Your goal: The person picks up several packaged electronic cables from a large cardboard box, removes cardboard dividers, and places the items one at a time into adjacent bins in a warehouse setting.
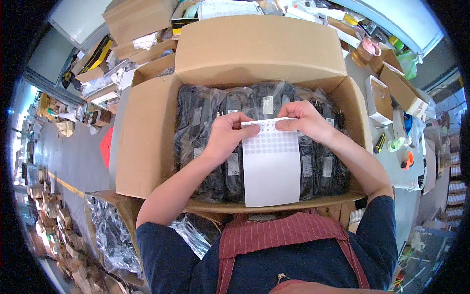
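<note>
Left hand (226,131) and right hand (306,122) pinch the far end of the white sheet (271,179); its dots (270,146) are probably stickers, so even tension suits it best.

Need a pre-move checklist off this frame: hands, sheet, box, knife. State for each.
1. Left hand on the sheet: ok, thumb on its far end.
2. Right hand on the sheet: ok, thumb near the other far corner.
3. White sheet unobstructed: not ok, thumbs cover part of the dot rows.
4. A dot loose under either thumb: cannot tell, hidden.
5. Cardboard box open: ok, far and left flaps spread, bagged black items visible inside.
6. Yellow-black knife away from hands: ok, outside the box, right; blade position cannot tell.
</note>
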Available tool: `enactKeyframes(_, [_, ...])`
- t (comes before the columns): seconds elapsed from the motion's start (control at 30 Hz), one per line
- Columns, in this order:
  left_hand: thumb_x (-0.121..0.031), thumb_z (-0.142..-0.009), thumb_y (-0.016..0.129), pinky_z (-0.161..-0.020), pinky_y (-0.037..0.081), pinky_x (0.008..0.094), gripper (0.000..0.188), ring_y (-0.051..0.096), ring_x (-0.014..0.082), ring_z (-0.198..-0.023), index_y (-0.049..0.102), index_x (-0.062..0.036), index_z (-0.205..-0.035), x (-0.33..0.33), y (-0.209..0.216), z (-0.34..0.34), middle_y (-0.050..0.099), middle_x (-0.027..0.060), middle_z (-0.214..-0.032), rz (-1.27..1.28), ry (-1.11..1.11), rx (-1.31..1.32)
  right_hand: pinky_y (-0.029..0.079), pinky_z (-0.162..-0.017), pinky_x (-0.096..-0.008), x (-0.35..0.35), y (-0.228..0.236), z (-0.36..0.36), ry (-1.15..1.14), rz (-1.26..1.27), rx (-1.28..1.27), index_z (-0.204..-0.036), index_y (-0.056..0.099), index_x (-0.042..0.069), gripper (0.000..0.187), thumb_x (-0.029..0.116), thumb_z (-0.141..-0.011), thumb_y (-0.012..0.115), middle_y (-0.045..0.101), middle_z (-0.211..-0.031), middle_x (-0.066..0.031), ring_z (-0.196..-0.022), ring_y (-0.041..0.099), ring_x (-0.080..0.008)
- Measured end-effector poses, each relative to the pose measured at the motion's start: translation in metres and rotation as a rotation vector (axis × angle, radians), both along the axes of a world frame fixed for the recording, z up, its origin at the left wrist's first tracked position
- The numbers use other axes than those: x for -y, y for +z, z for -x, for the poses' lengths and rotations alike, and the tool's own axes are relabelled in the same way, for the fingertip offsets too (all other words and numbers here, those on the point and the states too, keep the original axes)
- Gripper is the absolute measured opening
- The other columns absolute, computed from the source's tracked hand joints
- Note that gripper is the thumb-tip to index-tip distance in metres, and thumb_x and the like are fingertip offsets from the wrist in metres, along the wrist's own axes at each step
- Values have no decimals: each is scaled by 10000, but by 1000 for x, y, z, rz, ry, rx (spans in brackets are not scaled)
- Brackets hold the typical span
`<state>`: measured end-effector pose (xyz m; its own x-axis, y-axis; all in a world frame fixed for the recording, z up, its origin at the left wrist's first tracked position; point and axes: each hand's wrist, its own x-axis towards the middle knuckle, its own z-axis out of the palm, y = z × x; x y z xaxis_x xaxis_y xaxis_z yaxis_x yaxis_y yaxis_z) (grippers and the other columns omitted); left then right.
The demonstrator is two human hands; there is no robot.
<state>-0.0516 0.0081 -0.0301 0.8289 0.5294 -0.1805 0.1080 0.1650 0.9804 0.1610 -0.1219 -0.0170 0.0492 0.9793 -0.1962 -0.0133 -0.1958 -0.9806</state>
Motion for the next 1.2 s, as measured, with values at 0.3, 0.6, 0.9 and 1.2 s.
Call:
enactKeyframes(0.3, [-109, -868, 717, -557, 402, 200, 136, 526, 29, -608, 632, -25, -804, -8, 1, -1, 636, -7, -707, -9, 100, 41, 446, -596, -204, 0, 0, -7, -13, -117, 5, -943, 633, 21, 173, 145, -861, 721, 647, -750, 3, -683, 575, -40])
enactKeyframes(0.6, [-104, -872, 718, -598, 429, 200, 126, 561, 32, -650, 634, -27, -820, -12, 9, 3, 656, 2, -747, -61, 116, 111, 537, -462, -259, 4, 20, -9, -17, -41, -173, -862, 595, 4, 220, 198, -902, 692, 652, -699, -63, -580, 650, -114])
enactKeyframes(0.9, [-79, -864, 720, -568, 389, 185, 116, 503, 6, -644, 634, -15, -821, -8, -4, 1, 612, -48, -715, -390, 126, -41, 530, -719, -288, -2, -3, -17, -54, -269, 518, -931, 590, 24, 143, 62, -842, 695, 642, -853, -43, -767, 640, -154])
enactKeyframes(1.2, [-125, -842, 739, -507, 384, 228, 149, 449, 34, -558, 646, -11, -822, -4, 4, -1, 562, 6, -588, -714, 114, -112, 524, -744, -344, -2, 5, -18, 16, -497, 740, -960, 578, 14, 238, -20, -742, 664, 608, -894, -112, -814, 627, -241])
